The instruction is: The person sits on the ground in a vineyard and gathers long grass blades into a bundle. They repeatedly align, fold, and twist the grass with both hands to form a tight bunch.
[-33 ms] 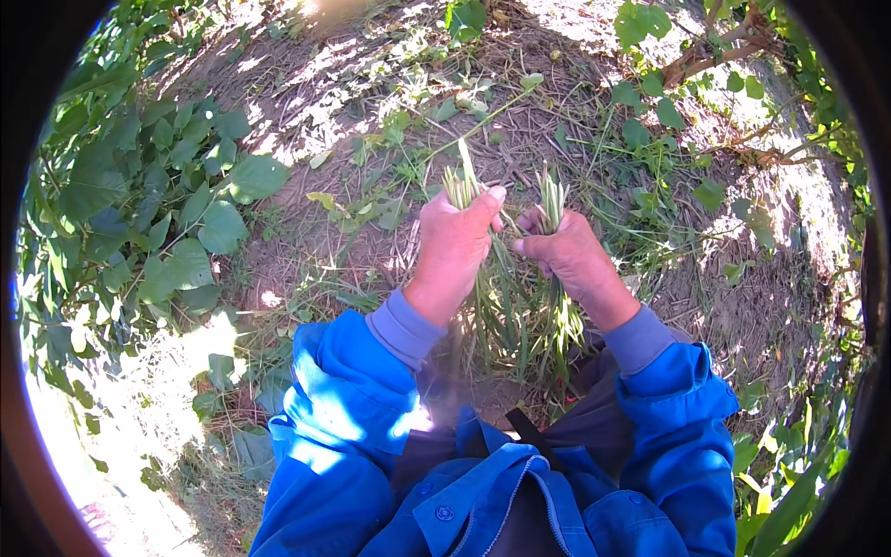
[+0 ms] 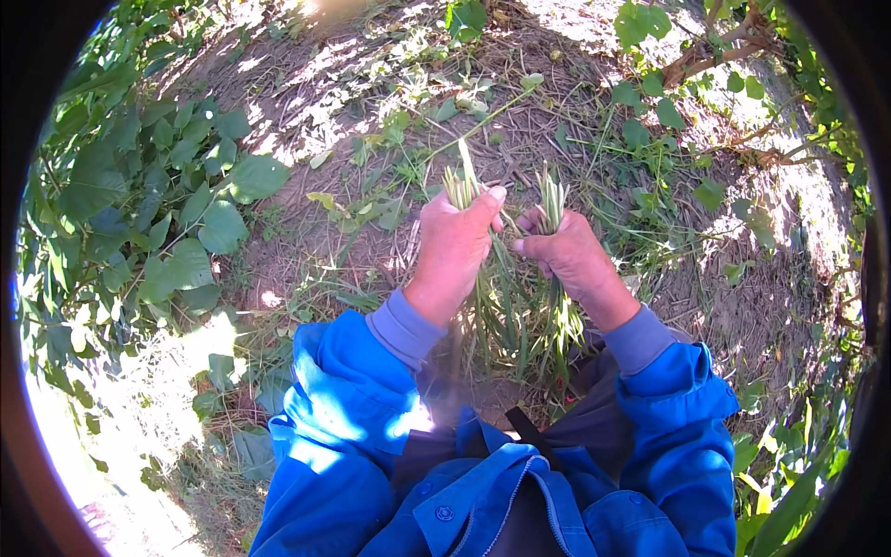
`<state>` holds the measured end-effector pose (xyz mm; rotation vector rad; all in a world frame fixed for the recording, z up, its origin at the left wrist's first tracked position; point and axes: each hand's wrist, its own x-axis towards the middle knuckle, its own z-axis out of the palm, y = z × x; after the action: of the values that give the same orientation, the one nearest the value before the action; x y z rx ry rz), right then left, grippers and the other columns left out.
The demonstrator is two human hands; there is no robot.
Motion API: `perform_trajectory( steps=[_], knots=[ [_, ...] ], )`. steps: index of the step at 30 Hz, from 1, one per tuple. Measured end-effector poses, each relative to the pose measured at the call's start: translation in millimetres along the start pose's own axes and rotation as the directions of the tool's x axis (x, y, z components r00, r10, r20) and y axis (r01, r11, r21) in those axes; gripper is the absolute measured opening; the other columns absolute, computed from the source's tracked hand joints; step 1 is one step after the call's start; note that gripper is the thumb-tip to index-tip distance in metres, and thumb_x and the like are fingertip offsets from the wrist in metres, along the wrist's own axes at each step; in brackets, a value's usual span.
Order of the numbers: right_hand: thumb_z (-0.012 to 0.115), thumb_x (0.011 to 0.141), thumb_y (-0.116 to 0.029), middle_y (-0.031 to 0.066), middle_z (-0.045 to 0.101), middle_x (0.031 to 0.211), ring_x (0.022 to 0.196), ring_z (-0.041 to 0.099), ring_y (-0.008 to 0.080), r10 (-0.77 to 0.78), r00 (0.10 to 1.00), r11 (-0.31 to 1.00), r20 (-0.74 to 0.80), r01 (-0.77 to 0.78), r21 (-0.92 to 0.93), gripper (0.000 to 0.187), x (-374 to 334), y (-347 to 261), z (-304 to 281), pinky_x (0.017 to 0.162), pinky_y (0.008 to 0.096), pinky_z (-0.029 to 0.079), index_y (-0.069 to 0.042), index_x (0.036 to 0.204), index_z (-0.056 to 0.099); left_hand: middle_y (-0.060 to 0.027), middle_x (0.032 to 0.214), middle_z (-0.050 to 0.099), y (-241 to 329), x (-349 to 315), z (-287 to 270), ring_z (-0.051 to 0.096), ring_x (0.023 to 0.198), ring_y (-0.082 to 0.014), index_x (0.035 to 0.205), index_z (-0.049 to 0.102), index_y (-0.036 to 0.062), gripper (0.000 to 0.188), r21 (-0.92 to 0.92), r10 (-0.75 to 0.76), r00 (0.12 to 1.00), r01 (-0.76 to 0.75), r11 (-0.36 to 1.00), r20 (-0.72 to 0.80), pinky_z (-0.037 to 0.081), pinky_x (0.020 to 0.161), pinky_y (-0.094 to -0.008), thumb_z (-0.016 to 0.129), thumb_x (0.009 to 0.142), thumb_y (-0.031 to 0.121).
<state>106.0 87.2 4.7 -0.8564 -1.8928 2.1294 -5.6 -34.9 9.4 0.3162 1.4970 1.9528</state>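
My left hand [image 2: 453,243] is closed around a bundle of long grass blades [image 2: 458,188], its pale ends poking up above the thumb and the green leaves hanging below the fist. Close beside it, my right hand [image 2: 574,264] grips a second, slimmer grass bundle [image 2: 551,198] between thumb and fingers. The green ends of that bundle dangle toward my lap. A thin strand seems to run between the two fists, though its ends are hidden by the fingers. Both bundles are held upright in front of me, above the ground.
Leafy vines [image 2: 190,251] crowd the left side. A woody branch [image 2: 719,56] with green leaves spreads at the upper right. Dry soil [image 2: 278,200] strewn with stalks and small weeds lies ahead. Strong sun patches fall at the lower left.
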Motion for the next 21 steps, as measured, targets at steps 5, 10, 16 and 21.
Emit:
perform_trajectory(
  steps=[5, 10, 16, 21],
  knots=[
    [0.077, 0.074, -0.006, -0.0027, 0.057, 0.073, 0.052, 0.048, 0.0045, -0.004, 1.000, 0.998, 0.010, 0.004, 0.057, 0.030, 0.4, 1.1, -1.0, 0.045, 0.0213, 0.036, -0.002, 0.099, 0.061, -0.0003, 0.067, 0.058, -0.9, -2.1, 1.2, 0.046, 0.049, -0.0049, 0.093, 0.061, 0.0046, 0.014, -0.014, -0.027, 1.000, 0.027, 1.000, -0.004, 0.034, 0.043, -0.0209, 0.068, 0.092, 0.017],
    [0.075, 0.075, -0.005, -0.0036, 0.054, 0.072, 0.055, 0.047, 0.0042, 0.018, 0.998, 0.999, 0.060, -0.020, 0.030, 0.027, -2.1, -3.3, -2.4, 0.048, 0.0222, 0.034, -0.004, 0.098, 0.060, -0.0013, 0.067, 0.059, -3.1, -1.3, 2.4, 0.044, 0.043, -0.0055, 0.093, 0.062, 0.0052, 0.015, 0.003, -0.021, 1.000, 0.021, 1.000, 0.003, 0.034, 0.039, -0.0204, 0.068, 0.093, 0.019],
    [0.071, 0.075, -0.001, -0.0045, 0.054, 0.071, 0.056, 0.047, 0.0047, 0.027, 0.997, 1.000, 0.075, -0.027, -0.001, 0.022, -2.9, -4.3, 0.9, 0.049, 0.0223, 0.034, -0.007, 0.094, 0.061, -0.0016, 0.067, 0.059, -1.0, -4.3, 2.0, 0.044, 0.043, -0.0054, 0.094, 0.061, 0.0053, 0.014, -0.012, -0.032, 0.999, 0.032, 0.999, 0.021, 0.034, 0.039, -0.0206, 0.068, 0.093, 0.018],
    [0.071, 0.075, -0.001, -0.0037, 0.055, 0.074, 0.059, 0.047, 0.0051, 0.054, 0.994, 0.998, 0.091, -0.050, -0.048, 0.021, -3.2, -4.6, 0.2, 0.052, 0.0227, 0.036, -0.007, 0.093, 0.061, -0.0015, 0.068, 0.059, -2.2, -4.2, 3.2, 0.044, 0.043, -0.0055, 0.095, 0.060, 0.0058, 0.014, 0.001, -0.052, 0.998, 0.051, 0.999, 0.021, 0.036, 0.038, -0.0216, 0.067, 0.093, 0.018]
  ],
)
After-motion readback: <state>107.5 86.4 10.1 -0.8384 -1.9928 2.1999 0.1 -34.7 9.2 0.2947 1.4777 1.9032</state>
